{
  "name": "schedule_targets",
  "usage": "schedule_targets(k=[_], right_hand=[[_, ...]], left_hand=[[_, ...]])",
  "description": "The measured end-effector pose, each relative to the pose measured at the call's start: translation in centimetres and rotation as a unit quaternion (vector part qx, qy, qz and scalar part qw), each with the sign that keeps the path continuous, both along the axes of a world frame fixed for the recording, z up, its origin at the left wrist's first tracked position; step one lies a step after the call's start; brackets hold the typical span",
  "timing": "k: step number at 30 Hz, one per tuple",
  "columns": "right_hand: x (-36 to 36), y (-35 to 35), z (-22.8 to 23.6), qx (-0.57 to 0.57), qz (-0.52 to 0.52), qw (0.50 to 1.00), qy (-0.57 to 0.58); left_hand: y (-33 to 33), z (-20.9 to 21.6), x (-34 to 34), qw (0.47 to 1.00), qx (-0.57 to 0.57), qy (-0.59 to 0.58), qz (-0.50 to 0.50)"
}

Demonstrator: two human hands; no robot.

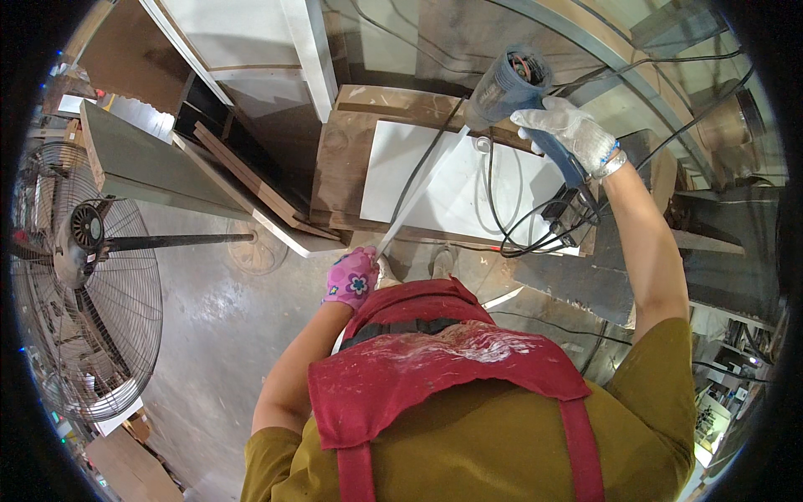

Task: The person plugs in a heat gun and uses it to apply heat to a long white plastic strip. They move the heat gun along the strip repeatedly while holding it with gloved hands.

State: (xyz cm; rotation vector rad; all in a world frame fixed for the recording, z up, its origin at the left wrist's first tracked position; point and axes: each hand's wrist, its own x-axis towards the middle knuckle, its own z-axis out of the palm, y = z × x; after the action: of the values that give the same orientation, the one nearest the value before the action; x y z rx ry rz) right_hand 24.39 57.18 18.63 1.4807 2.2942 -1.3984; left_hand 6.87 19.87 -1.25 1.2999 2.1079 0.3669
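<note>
Half-hiding its handle (565, 165), the right hand (577, 134) grips a blue tool (502, 88); the left hand (350, 277), a white strip (427, 187).

Left of my left hand (351, 277), a black wire-caged pedestal fan (87, 238) stands on the concrete floor (205, 335). Forward of that hand, on its left, brown planks (251, 177) slant beside a grey-green panel (146, 171). Beyond my right hand (575, 134) runs a metal beam (585, 32); a brown cylinder (729, 121) sits farther right.
</note>
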Motion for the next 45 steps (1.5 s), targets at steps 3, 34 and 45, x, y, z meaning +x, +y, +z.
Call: schedule_targets(k=[3, 34, 45], right_hand=[[0.6, -0.9, -0.3, 0.016, -0.027, 0.998, 0.056], [3.2, -2.9, 0.4, 0.026, 0.03, 0.998, 0.043], [8.8, -8.0, -8.4, -0.097, -0.308, 0.925, 0.202]], left_hand=[[0.0, -0.2, 0.0, 1.0, -0.001, 0.0, -0.002], [-0.6, 0.1, -0.3, 1.0, 0.005, 0.009, -0.006], [-1.8, 0.3, -0.8, 0.998, -0.065, -0.007, -0.017]])
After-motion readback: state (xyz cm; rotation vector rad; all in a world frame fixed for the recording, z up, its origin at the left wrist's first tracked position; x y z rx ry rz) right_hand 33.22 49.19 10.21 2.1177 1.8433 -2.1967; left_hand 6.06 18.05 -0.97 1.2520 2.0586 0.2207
